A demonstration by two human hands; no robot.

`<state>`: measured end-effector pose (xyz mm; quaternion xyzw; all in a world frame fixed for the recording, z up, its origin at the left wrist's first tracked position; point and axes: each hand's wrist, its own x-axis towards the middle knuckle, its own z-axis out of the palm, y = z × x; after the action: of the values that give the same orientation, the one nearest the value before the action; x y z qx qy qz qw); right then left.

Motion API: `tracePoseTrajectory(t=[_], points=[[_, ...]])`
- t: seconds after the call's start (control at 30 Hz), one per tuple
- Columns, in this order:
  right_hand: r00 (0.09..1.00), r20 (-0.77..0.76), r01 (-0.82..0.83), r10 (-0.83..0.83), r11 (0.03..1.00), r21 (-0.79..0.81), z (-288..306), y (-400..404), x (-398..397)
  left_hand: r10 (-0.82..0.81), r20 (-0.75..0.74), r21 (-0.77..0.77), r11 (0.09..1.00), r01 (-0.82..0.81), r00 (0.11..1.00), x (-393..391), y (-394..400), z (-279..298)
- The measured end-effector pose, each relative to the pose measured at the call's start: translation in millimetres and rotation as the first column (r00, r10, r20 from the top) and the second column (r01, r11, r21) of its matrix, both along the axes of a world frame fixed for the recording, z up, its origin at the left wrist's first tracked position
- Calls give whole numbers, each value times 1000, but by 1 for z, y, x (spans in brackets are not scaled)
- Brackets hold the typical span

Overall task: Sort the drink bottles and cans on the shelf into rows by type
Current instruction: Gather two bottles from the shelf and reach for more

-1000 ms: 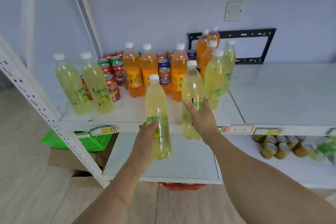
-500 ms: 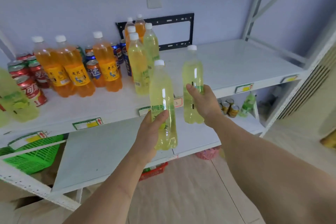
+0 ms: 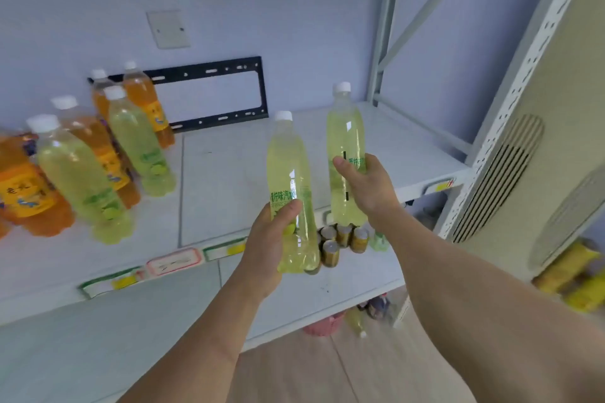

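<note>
Bottles of pale lime soda fill both hands in the head view: the left hand [image 3: 268,240] grips 1 lime bottle [image 3: 291,180] low on its body, the right hand [image 3: 368,188] grips a second lime bottle [image 3: 347,144] at its label, both upright and held out in front of the shelf [image 3: 229,173]. 2 more lime bottles [image 3: 78,173] stand at the left among orange bottles [image 3: 26,193]. Setting this pair down would go best on the bare board to the right, bases flat, 1 behind the other, well apart from the orange ones.
</note>
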<state>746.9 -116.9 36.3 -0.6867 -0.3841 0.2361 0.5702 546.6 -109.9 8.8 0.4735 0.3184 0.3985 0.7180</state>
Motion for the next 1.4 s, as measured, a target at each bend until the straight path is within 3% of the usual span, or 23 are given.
tracePoseTrajectory(t=[0.27, 0.6, 1.0, 1.27, 1.4], points=[[994, -62, -85, 85, 996, 8, 14, 47, 137, 93, -35, -5, 996, -94, 995, 132, 34, 20], [982, -141, -121, 123, 992, 23, 7, 144, 248, 136, -46, -50, 989, -138, 990, 240, 134, 17], [963, -185, -192, 198, 980, 50, -15, 253, 324, 89, -60, -6, 996, -90, 994, 314, 236, 7], [953, -149, -256, 264, 964, 73, -29, 262, 345, 271, -177, 78, 962, -261, 946, 336, 258, -2], [954, -79, -292, 288, 956, -42, -31, 253, 353, 285, -197, 156, 954, -257, 938, 346, 268, -2]])
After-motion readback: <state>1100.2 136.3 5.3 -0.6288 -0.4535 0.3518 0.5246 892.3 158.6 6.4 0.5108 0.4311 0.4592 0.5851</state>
